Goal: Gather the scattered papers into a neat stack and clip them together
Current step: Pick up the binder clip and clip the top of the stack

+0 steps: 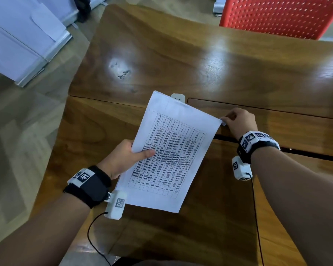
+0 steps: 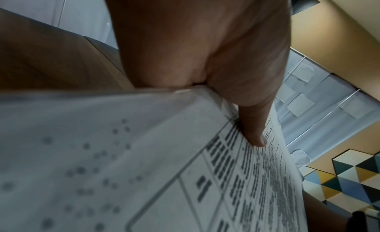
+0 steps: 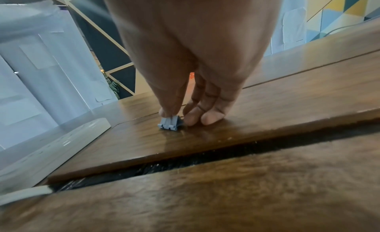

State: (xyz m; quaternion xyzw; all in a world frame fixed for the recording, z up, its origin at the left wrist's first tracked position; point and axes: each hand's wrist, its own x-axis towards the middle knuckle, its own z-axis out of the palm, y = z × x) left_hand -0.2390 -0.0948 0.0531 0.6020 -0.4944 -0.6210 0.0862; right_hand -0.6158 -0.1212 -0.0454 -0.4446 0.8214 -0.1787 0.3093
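My left hand (image 1: 135, 152) holds a squared stack of white papers (image 1: 171, 150) with a printed table on top, tilted above the wooden table (image 1: 161, 54). The thumb (image 2: 255, 134) presses on the top sheet, and the other fingers are hidden under the stack. To the right, my right hand (image 1: 236, 120) reaches down to the table just past the stack's far right corner. In the right wrist view its thumb and forefinger pinch a small grey binder clip (image 3: 169, 124) that stands on the wood, while two other fingertips (image 3: 211, 118) rest beside it.
A white power strip (image 1: 178, 97) lies behind the stack's top edge, seen also as the power strip (image 3: 51, 147) left of the clip. A dark cable slot (image 1: 296, 152) runs across the table under my right wrist. A red chair (image 1: 277, 16) stands at the far side.
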